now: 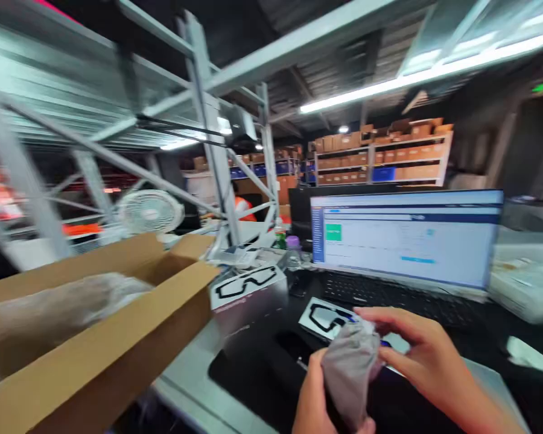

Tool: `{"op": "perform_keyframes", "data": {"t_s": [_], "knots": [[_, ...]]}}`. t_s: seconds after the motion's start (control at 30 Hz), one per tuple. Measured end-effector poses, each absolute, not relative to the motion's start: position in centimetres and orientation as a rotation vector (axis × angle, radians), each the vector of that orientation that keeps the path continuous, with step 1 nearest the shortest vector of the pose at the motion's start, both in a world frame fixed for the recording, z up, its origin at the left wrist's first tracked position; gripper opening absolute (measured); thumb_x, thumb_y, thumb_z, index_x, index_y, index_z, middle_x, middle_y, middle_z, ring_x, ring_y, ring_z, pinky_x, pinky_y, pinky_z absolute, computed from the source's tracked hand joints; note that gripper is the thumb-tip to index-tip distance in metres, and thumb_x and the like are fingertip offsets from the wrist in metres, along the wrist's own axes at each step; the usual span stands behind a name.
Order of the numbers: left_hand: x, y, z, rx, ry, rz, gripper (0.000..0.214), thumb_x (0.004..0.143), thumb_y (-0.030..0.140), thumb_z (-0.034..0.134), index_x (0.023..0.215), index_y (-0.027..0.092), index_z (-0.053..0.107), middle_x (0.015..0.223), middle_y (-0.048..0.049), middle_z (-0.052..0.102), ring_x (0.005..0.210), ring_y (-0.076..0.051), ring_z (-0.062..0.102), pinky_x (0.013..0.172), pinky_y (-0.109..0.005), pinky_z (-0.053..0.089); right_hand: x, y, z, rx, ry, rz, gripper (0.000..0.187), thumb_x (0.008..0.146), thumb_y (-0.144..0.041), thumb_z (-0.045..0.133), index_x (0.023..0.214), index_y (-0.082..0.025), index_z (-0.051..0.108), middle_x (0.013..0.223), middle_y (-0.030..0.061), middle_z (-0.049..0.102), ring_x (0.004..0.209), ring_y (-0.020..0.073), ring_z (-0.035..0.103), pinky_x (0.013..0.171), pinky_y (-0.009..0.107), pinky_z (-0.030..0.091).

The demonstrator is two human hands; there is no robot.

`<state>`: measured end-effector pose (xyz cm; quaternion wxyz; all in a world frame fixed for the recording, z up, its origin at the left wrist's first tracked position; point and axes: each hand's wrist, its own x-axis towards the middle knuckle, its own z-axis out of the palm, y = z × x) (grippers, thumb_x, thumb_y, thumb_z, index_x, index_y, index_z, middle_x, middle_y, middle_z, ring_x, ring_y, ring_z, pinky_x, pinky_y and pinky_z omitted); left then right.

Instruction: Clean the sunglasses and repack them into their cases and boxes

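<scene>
My left hand [314,398] and my right hand [419,352] both grip a small grey plastic-wrapped packet [350,367] low in the middle of the view, over a black desk mat [257,367]. My left fingers wrap it from below; my right fingers curl over its top right. Just behind the packet lies a white box printed with a black goggle outline [322,316]. A second box with the same print [248,289] stands to the left.
An open cardboard carton [117,343] with a plastic bag inside fills the left. A lit monitor [405,238] and black keyboard [380,292] sit behind my hands. A white fan [149,211], steel racking [208,132] and shelves of boxes [382,157] are farther back.
</scene>
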<state>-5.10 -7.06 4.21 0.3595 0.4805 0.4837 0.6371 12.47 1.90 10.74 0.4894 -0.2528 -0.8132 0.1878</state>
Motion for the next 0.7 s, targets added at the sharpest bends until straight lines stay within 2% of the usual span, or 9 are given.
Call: {"op": "perform_keyframes", "data": {"t_s": [0.1, 0.2, 0.27, 0.33, 0.37, 0.47, 0.57, 0.7], "knots": [[-4.6, -6.0, 2.8, 1.339, 1.21, 1.63, 0.064, 0.056, 0.031, 0.086, 0.116, 0.017, 0.069, 0.116, -0.0145, 0.069, 0.111, -0.039, 0.063, 0.102, -0.045, 0.047, 13.5, 0.9, 11.1, -0.644, -1.952, 0.5, 0.025, 0.08, -0.015, 0.07, 0.102, -0.024, 0.075, 0.113, 0.0073, 0.077, 0.092, 0.0232, 0.077, 0.077, 0.031, 0.065], [-4.5, -5.2, 0.6, 1.414, 1.171, 1.631, 0.078, 0.056, 0.043, 0.091, 0.124, 0.018, 0.064, 0.125, -0.0152, 0.066, 0.117, -0.038, 0.061, 0.105, -0.044, 0.046, 14.7, 0.1, 9.9, -0.695, -2.005, 0.521, 0.02, 0.079, -0.008, 0.069, 0.091, -0.023, 0.074, 0.108, 0.0077, 0.079, 0.104, 0.0249, 0.074, 0.085, 0.032, 0.063], [-4.9, -5.0, -0.3, 1.545, 1.11, 1.673, 0.085, 0.066, 0.055, 0.086, 0.137, 0.021, 0.054, 0.135, -0.0149, 0.06, 0.124, -0.035, 0.058, 0.106, -0.043, 0.047, 15.1, -0.2, 8.9, -0.686, -2.083, 0.515, 0.021, 0.078, -0.004, 0.069, 0.089, -0.021, 0.074, 0.109, 0.0085, 0.078, 0.112, 0.0252, 0.071, 0.091, 0.033, 0.06], [-5.5, -4.8, -0.2, 1.807, 1.047, 1.676, 0.072, 0.082, 0.054, 0.074, 0.143, 0.026, 0.047, 0.139, -0.0135, 0.055, 0.126, -0.03, 0.058, 0.104, -0.042, 0.05, 15.1, -0.4, 7.9, -0.655, -2.158, 0.529, 0.025, 0.079, -0.001, 0.068, 0.092, -0.021, 0.074, 0.119, 0.0098, 0.075, 0.117, 0.0233, 0.069, 0.095, 0.031, 0.057], [-5.9, -4.7, 0.2, 1.964, 1.039, 1.637, 0.061, 0.088, 0.048, 0.07, 0.141, 0.028, 0.049, 0.139, -0.0126, 0.055, 0.125, -0.028, 0.059, 0.102, -0.04, 0.052, 15.0, -0.4, 7.5, -0.639, -2.183, 0.54, 0.028, 0.078, 0.0, 0.068, 0.095, -0.021, 0.074, 0.124, 0.0102, 0.072, 0.118, 0.0221, 0.068, 0.097, 0.03, 0.056], [-7.0, -4.5, 1.9, 2.255, 1.126, 1.483, 0.037, 0.089, 0.032, 0.07, 0.125, 0.03, 0.062, 0.131, -0.0105, 0.057, 0.114, -0.024, 0.065, 0.093, -0.035, 0.057, 14.9, -0.4, 6.0, -0.623, -2.216, 0.546, 0.037, 0.081, 0.001, 0.063, 0.109, -0.021, 0.073, 0.131, 0.011, 0.067, 0.121, 0.0203, 0.065, 0.1, 0.03, 0.054], [-7.3, -4.5, 2.7, 2.277, 1.135, 1.412, 0.026, 0.091, 0.033, 0.068, 0.116, 0.026, 0.065, 0.122, -0.0106, 0.06, 0.108, -0.023, 0.067, 0.089, -0.033, 0.059, 15.0, -0.6, 5.0, -0.657, -2.287, 0.567, 0.043, 0.086, -0.001, 0.056, 0.12, -0.023, 0.07, 0.138, 0.0116, 0.061, 0.122, 0.0201, 0.064, 0.102, 0.032, 0.053], [-7.2, -3.9, 2.0, 2.345, 1.058, 1.19, 0.027, 0.09, 0.038, 0.069, 0.109, 0.02, 0.066, 0.118, -0.0122, 0.058, 0.102, -0.022, 0.066, 0.088, -0.032, 0.057, 15.4, -0.8, 5.3, -0.705, -2.403, 0.678, 0.036, 0.087, -0.003, 0.055, 0.111, -0.023, 0.071, 0.137, 0.0109, 0.061, 0.124, 0.0214, 0.063, 0.104, 0.031, 0.053]]}}
